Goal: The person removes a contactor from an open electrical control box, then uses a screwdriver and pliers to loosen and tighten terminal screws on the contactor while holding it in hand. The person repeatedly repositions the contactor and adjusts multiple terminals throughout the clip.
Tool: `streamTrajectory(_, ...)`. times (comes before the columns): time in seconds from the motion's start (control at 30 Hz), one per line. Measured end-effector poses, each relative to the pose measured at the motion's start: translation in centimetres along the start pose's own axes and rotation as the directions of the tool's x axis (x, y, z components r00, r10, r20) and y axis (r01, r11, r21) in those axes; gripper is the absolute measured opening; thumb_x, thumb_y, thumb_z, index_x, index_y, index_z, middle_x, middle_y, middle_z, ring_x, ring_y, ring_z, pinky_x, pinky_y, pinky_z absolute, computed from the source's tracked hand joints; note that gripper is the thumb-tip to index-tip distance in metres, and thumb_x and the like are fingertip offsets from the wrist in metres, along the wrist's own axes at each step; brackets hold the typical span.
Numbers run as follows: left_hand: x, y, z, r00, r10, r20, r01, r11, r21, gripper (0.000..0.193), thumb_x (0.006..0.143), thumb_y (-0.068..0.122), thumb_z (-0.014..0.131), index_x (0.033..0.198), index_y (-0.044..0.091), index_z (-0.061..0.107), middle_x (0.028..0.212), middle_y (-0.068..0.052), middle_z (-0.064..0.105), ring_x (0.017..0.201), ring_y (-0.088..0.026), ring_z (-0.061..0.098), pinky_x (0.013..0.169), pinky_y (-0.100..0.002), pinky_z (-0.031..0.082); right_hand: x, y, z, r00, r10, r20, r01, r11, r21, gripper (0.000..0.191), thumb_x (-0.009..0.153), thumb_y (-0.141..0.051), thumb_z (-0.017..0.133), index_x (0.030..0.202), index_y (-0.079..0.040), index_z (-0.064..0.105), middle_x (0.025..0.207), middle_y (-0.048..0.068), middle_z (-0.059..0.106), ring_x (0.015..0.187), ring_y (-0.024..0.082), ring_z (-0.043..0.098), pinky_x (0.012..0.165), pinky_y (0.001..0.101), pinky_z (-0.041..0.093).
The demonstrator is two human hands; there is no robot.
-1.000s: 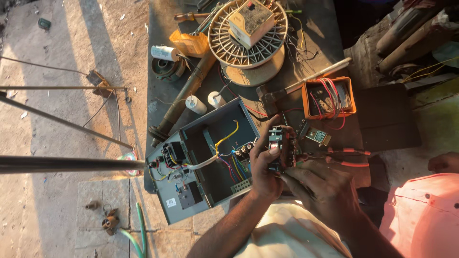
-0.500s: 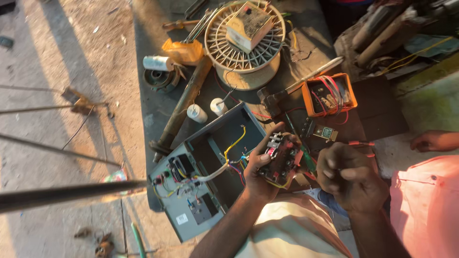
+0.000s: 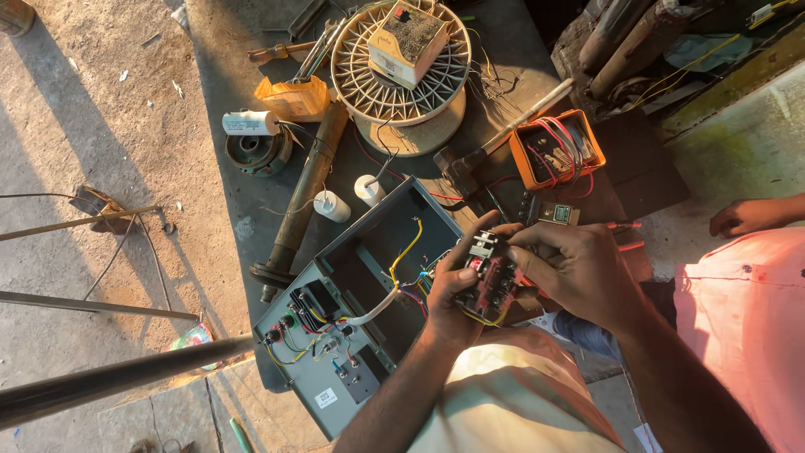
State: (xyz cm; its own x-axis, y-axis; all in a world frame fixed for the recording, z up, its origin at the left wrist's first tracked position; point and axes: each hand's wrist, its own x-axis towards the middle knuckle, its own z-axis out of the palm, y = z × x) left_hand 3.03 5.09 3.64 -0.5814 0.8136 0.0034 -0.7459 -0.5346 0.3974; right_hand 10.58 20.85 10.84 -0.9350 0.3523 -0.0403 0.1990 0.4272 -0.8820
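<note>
Head view: a person's left hand (image 3: pixel 453 298) cups a dark switch block (image 3: pixel 490 277) from below, fingers curled tight about it, steadying it just above the near right edge of an open grey box (image 3: pixel 369 252) so its coloured wires can stay joined to the box. The right hand (image 3: pixel 579 268) comes in from the right, fingertips pinched together on the block's top, where pale terminals show; what exactly they grip is too small to tell. The box lies lid back on a dark bench (image 3: pixel 226 168), its inside turned up to the light, with a white cable (image 3: pixel 377 309) and a yellow wire (image 3: pixel 407 243) running across it. Far from the hands sits a wire spool (image 3: pixel 394 92) carrying a cream box (image 3: pixel 407 38); to the right an orange case (image 3: pixel 553 151) holds red wires, and a hammer (image 3: pixel 495 138) lies between them. Two white capacitors (image 3: pixel 352 197) stand near the box's far edge, beside a long rusty pipe (image 3: pixel 306 184). At far right another person's hand (image 3: pixel 742 218) rests on a ledge, well apart from the work
</note>
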Motion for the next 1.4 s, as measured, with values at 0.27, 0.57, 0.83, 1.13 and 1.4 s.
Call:
streamTrajectory(0.27, -0.1, -0.8, -0.3, 1.0, -0.027, 0.008, 0.027, 0.995, -0.096, 0.095, 0.085, 0.03, 0.072, 0.163, -0.006, 0.032, 0.147, -0.026, 0.054, 0.131, -0.031, 0.061, 0.116, -0.046, 0.052, -1.4, 5.0, -0.6, 1.0, 0.023, -0.01, -0.016, 0.901, 0.434, 0.009, 0.092, -0.004, 0.061, 0.096, 0.002, 0.066, 0.07, 0.001, 0.059, 0.06, 0.002, 0.051, 0.05, 0.02, 0.04)
streamTrajectory(0.57, -0.7, -1.7, 0.2, 0.994, -0.07, 0.083, 0.088, 0.966, -0.243, 0.086, 0.09, 0.027, 0.068, 0.165, 0.004, 0.033, 0.148, -0.02, 0.055, 0.121, -0.035, 0.063, 0.103, -0.051, 0.059, -3.5, 9.1, 0.2, 0.993, -0.103, 0.058, -0.032, 0.232, 0.972, 0.01, 0.095, 0.001, 0.061, 0.1, 0.01, 0.06, 0.071, 0.007, 0.055, 0.056, 0.007, 0.045, 0.051, 0.0239, 0.036)
streamTrajectory(0.83, -1.1, -1.5, 0.6, 0.995, -0.035, -0.096, 0.039, 0.998, 0.04, 0.1, 0.08, 0.033, 0.072, 0.164, -0.002, 0.032, 0.14, -0.02, 0.057, 0.124, -0.029, 0.063, 0.11, -0.043, 0.053, -4.2, -0.6, 1.2, 0.988, 0.099, 0.122, -0.124, 0.968, 0.219, 0.099, 0.068, -0.023, 0.09, 0.151, -0.005, 0.039, 0.096, 0.015, 0.08, 0.089, 0.02, 0.079, 0.075, 0.0329, 0.064)
streamTrajectory(1.13, -1.6, -2.6, -0.7, 0.998, -0.02, -0.067, 0.018, 1.0, -0.024, 0.095, 0.087, 0.031, 0.072, 0.166, -0.002, 0.032, 0.146, -0.02, 0.055, 0.117, -0.03, 0.064, 0.093, -0.04, 0.057, -5.3, 3.3, 1.4, 0.997, 0.065, 0.033, -0.073, 0.924, 0.376, 0.088, 0.076, -0.027, 0.085, 0.149, -0.001, 0.042, 0.095, 0.002, 0.074, 0.078, 0.007, 0.068, 0.065, 0.0248, 0.056)
streamTrajectory(1.4, -2.1, -1.7, -2.0, 0.996, -0.013, -0.087, -0.001, 0.988, -0.154, 0.089, 0.087, 0.026, 0.067, 0.165, 0.002, 0.03, 0.143, -0.024, 0.055, 0.12, -0.036, 0.065, 0.088, -0.044, 0.064, -6.4, 15.8, -2.7, 0.949, -0.306, 0.076, -0.112, -0.102, 0.988, 0.106, 0.086, -0.056, 0.081, 0.153, 0.014, 0.039, 0.065, -0.009, 0.025, 0.045, 0.003, 0.02, 0.034, 0.0196, 0.023)
